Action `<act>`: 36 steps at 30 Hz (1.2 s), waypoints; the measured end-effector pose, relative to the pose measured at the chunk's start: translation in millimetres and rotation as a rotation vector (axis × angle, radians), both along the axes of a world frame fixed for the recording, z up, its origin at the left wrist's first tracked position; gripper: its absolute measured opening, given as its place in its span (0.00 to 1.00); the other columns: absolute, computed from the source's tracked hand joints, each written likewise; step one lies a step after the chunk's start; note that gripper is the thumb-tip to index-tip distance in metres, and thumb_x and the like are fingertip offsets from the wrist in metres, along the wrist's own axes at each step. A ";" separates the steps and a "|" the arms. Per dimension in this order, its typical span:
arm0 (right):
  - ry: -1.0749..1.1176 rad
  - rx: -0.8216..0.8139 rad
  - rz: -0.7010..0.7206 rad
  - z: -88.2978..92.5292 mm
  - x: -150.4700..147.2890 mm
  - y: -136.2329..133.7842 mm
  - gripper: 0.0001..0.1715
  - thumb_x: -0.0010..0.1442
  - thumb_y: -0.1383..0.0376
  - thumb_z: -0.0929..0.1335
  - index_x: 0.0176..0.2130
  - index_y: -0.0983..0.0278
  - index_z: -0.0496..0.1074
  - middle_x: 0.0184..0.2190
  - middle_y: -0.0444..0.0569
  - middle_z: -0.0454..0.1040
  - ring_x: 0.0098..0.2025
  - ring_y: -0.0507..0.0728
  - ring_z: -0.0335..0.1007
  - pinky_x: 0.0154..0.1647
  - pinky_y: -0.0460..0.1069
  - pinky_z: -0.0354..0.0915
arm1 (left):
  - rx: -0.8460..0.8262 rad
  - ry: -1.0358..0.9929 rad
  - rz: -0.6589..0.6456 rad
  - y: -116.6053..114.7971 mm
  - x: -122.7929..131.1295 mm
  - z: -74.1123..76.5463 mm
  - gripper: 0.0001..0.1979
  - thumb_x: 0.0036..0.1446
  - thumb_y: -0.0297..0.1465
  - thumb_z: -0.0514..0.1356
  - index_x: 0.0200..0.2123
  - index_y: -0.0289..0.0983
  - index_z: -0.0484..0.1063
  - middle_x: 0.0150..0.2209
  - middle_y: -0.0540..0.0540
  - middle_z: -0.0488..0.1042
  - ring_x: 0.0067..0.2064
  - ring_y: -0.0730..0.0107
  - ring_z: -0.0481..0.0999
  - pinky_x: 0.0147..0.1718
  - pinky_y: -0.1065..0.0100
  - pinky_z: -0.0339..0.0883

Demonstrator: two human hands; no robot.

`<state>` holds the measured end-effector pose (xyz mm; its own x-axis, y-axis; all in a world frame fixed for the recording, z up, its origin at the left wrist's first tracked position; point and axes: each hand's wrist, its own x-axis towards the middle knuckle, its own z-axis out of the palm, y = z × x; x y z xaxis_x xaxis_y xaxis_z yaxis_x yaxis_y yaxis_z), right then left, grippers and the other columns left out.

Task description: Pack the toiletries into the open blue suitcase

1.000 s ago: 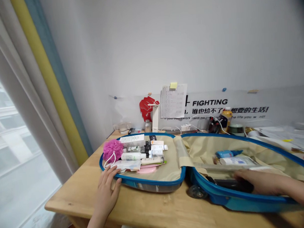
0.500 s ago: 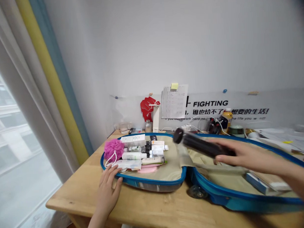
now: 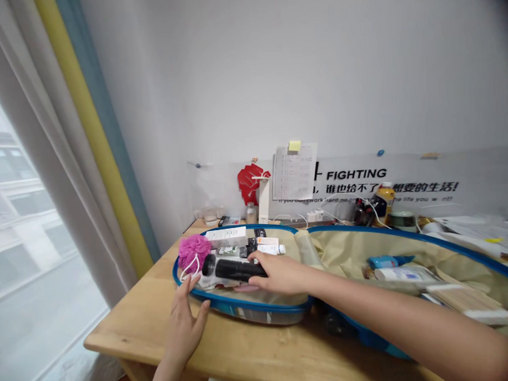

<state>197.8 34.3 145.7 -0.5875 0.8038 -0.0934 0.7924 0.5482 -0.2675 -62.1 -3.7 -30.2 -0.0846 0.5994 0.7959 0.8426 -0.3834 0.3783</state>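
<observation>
My right hand (image 3: 282, 274) is wrapped round one end of a dark cylindrical bottle (image 3: 235, 268). The bottle lies level over the toiletries in the left half of an open blue suitcase (image 3: 253, 308); whether it touches them I cannot tell. At the suitcase's near left edge, my left hand (image 3: 187, 320) rests with fingers stretched and thumb apart. Just beyond its fingertips sits a pink bath puff (image 3: 193, 249) with a white cord. A white box (image 3: 226, 236) and a white tube (image 3: 271, 249) lie behind the bottle, which covers several other items.
In the suitcase's right half are a blue tube (image 3: 383, 261), a clear bottle (image 3: 404, 274) and a wooden-looking stack (image 3: 466, 301). A white lamp (image 3: 263, 200) and a yellow bottle (image 3: 385, 200) stand behind on the wooden table (image 3: 133, 322).
My right hand has carried the dark bottle leftwards and down, from above the right half to over the toiletries in the left half. My left hand stays at the edge.
</observation>
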 end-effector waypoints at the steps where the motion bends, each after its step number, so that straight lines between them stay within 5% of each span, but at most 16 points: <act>1: 0.002 0.015 0.002 -1.4 -7.6 4.6 0.36 0.59 0.49 0.62 0.61 0.63 0.58 0.55 0.59 0.70 0.53 0.66 0.70 0.50 0.58 0.65 | 0.002 -0.002 0.005 0.0 0.1 -0.7 0.34 0.63 0.38 0.53 0.68 0.38 0.42 0.59 0.35 0.67 0.62 0.51 0.63 0.56 0.46 0.61; 9: -0.021 0.070 0.102 -28.7 -58.2 35.8 0.29 0.63 0.55 0.65 0.59 0.62 0.62 0.56 0.54 0.66 0.54 0.59 0.67 0.54 0.61 0.65 | -0.032 0.106 0.034 1.7 -2.3 -1.3 0.28 0.63 0.39 0.52 0.65 0.42 0.52 0.62 0.37 0.62 0.64 0.51 0.61 0.58 0.47 0.60; 14: -0.001 0.048 0.149 -36.1 -59.5 47.7 0.27 0.62 0.56 0.66 0.58 0.62 0.63 0.57 0.54 0.66 0.55 0.60 0.65 0.55 0.62 0.64 | -0.045 0.142 0.044 3.8 -5.2 -3.2 0.21 0.62 0.39 0.53 0.58 0.42 0.64 0.61 0.40 0.65 0.63 0.52 0.61 0.59 0.46 0.59; 18: 0.049 0.028 0.171 -23.6 -42.7 57.7 0.32 0.60 0.54 0.67 0.60 0.62 0.61 0.61 0.55 0.62 0.60 0.62 0.62 0.58 0.63 0.61 | -0.032 0.148 0.031 3.8 -7.1 -4.5 0.20 0.62 0.38 0.53 0.56 0.41 0.65 0.59 0.40 0.67 0.63 0.53 0.62 0.59 0.46 0.59; 22: 0.112 0.056 0.078 9.2 10.4 73.6 0.30 0.63 0.54 0.65 0.61 0.61 0.60 0.63 0.55 0.60 0.62 0.61 0.59 0.61 0.63 0.58 | -0.015 0.155 0.038 3.4 -8.0 -4.7 0.19 0.62 0.39 0.53 0.55 0.41 0.65 0.58 0.40 0.68 0.63 0.52 0.62 0.58 0.46 0.60; 27: 0.033 0.037 -0.197 38.9 120.4 87.9 0.22 0.65 0.55 0.62 0.54 0.63 0.67 0.53 0.52 0.70 0.52 0.56 0.68 0.55 0.59 0.65 | 0.000 0.181 0.044 5.5 -9.9 -6.3 0.19 0.62 0.40 0.52 0.55 0.41 0.66 0.57 0.40 0.69 0.61 0.52 0.64 0.57 0.46 0.61; 31: -0.191 -0.075 -0.376 21.6 197.8 79.9 0.16 0.64 0.57 0.65 0.46 0.64 0.71 0.46 0.49 0.73 0.45 0.53 0.71 0.47 0.54 0.69 | 0.014 0.194 0.051 6.0 -10.1 -6.8 0.19 0.63 0.40 0.52 0.55 0.41 0.65 0.56 0.40 0.69 0.60 0.51 0.65 0.56 0.46 0.62; 36: -0.461 -0.183 -0.531 -19.3 255.9 63.0 0.16 0.63 0.58 0.66 0.47 0.64 0.71 0.48 0.50 0.72 0.45 0.54 0.70 0.46 0.53 0.69 | -0.002 0.181 0.057 4.0 -8.9 -5.8 0.20 0.62 0.41 0.52 0.55 0.41 0.65 0.56 0.40 0.69 0.61 0.50 0.64 0.57 0.45 0.60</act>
